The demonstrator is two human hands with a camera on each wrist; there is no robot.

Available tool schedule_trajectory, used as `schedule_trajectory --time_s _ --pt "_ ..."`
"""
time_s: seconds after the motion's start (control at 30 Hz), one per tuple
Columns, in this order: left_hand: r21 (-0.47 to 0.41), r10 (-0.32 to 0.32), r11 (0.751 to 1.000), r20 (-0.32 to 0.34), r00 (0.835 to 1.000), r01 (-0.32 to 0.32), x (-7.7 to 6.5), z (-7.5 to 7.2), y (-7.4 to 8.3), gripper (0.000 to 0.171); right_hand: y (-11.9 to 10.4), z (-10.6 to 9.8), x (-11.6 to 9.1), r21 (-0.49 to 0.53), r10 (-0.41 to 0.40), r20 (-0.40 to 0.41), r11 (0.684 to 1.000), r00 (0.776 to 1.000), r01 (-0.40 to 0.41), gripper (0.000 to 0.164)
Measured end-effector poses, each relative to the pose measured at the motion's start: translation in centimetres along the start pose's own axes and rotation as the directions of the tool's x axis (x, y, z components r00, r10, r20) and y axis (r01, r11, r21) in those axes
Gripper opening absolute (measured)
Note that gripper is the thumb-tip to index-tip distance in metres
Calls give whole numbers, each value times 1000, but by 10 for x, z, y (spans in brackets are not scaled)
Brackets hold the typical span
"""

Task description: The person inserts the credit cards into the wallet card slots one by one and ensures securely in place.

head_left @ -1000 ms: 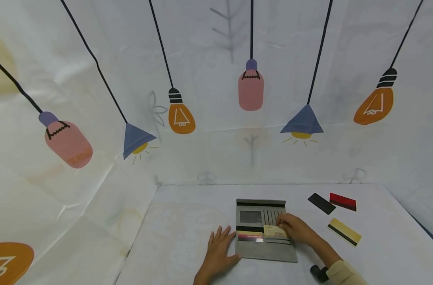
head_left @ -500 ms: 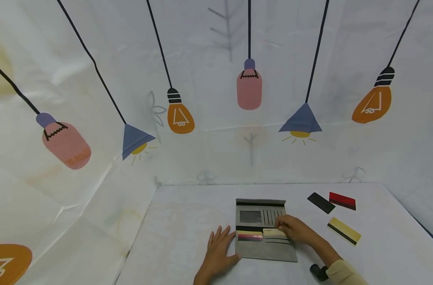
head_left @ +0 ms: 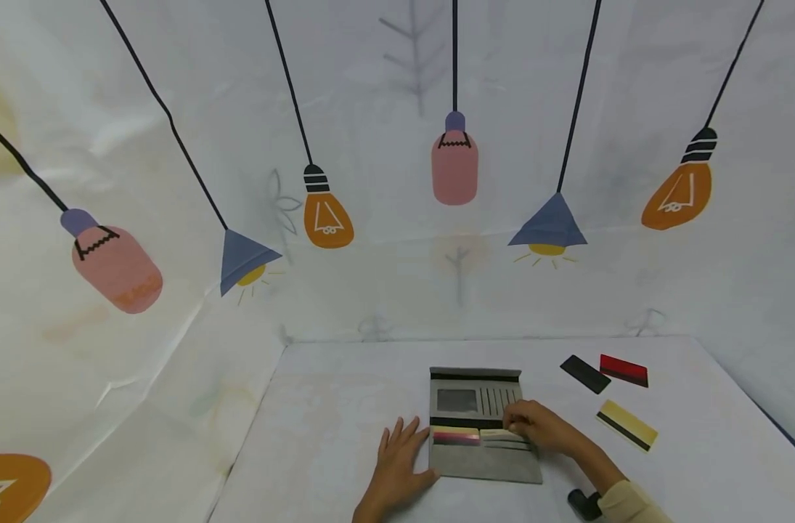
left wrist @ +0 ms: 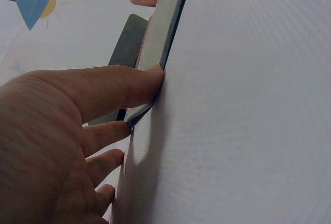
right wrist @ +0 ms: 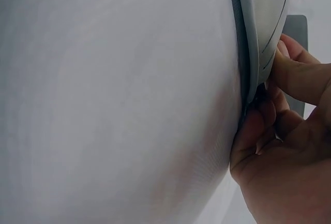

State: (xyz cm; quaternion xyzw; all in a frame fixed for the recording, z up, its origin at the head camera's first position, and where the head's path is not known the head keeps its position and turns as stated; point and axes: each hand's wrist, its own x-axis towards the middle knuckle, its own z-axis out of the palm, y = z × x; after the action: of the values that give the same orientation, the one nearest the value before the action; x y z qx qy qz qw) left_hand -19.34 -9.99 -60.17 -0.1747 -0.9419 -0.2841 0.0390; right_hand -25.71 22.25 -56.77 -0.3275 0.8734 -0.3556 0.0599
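Observation:
A grey wallet (head_left: 482,465) lies unfolded on the white table. My left hand (head_left: 396,468) rests at its left side with fingers spread; in the left wrist view the thumb (left wrist: 139,84) touches the wallet's edge. My right hand (head_left: 547,430) is over the wallet's right half, fingers curled at a pale yellow card (head_left: 492,433). That card sits deep in a right-hand slot, only a thin strip showing. In the right wrist view the thumb (right wrist: 297,79) lies against the slotted panel; the fingertips are partly hidden. Yellow and pink-red cards (head_left: 456,436) fill the left-hand slots.
Right of the wallet lie a black card (head_left: 585,374), a red card (head_left: 624,370) and a yellow card (head_left: 627,426) with a dark stripe. A small black object (head_left: 584,504) is beside the right sleeve (head_left: 632,503). A lamp-printed white sheet (head_left: 384,290) hangs behind the table.
The pale yellow card has slid down into its slot, from mostly showing to a thin strip. My right hand has moved slightly down with it; the left hand stays against the wallet.

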Motion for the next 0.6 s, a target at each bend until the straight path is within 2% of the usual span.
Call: schedule_trajectory --time_s 0.17,0.37,0.47,0.6 --pt "-14 7 1000 -19 1000 -8 -3 2 0 67 2 2 -3 3 8 3 1000 1000 -8 7" --pt "-38 -46 998 20 999 46 -6 3 3 68 3 5 -7 15 61 37 998 997 -61 11" --pt "-40 -56 998 38 998 58 -6 2 3 68 3 5 -7 13 63 42 998 997 -64 10" --pt "-32 -43 999 21 999 43 -4 -1 1 67 3 3 -3 -3 40 17 999 999 -40 8"
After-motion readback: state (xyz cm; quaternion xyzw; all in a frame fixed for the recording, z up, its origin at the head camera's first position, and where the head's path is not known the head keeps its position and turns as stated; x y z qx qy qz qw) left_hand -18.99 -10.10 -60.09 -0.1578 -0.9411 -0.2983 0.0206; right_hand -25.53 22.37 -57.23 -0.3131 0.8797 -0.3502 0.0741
